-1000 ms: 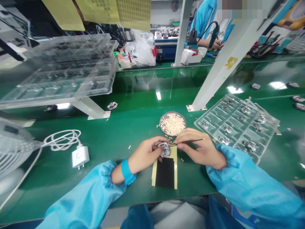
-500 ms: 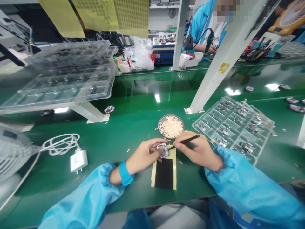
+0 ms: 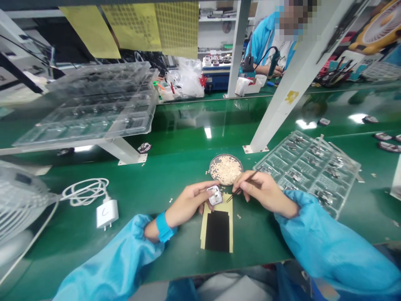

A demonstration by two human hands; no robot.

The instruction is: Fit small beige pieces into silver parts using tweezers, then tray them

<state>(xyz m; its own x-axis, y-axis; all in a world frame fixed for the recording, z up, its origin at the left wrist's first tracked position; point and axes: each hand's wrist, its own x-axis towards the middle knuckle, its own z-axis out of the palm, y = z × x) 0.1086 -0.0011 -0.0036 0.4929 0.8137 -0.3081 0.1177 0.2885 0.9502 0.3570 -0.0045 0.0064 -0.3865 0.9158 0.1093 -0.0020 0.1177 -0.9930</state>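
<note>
Between the thumb and fingers of my left hand [image 3: 189, 201] is a small white device housing [image 3: 215, 195] with a dark rim, its inside facing up. My right hand [image 3: 261, 188] is closed on dark tweezers [image 3: 238, 190], whose tips point down and left, a little apart from the housing. Under both lies a yellow backing sheet [image 3: 230, 225] bearing a black rectangle [image 3: 217, 231]. Just beyond the hands sits a round dish [image 3: 226, 168] heaped with tiny pale pieces.
A clear compartment tray [image 3: 313, 167] with small electronic parts is at right. At left are a white charger [image 3: 107, 213] with coiled cable and a fan [image 3: 21, 205]. Stacked clear trays [image 3: 94, 113] rest on a shelf. A slanted white post [image 3: 275, 104] stands ahead; a co-worker [image 3: 266, 37] sits beyond.
My right hand has drawn the tweezers away from the housing, slightly to the right, and tilted them. The housing stays in my left hand. The whole view has shifted a little.
</note>
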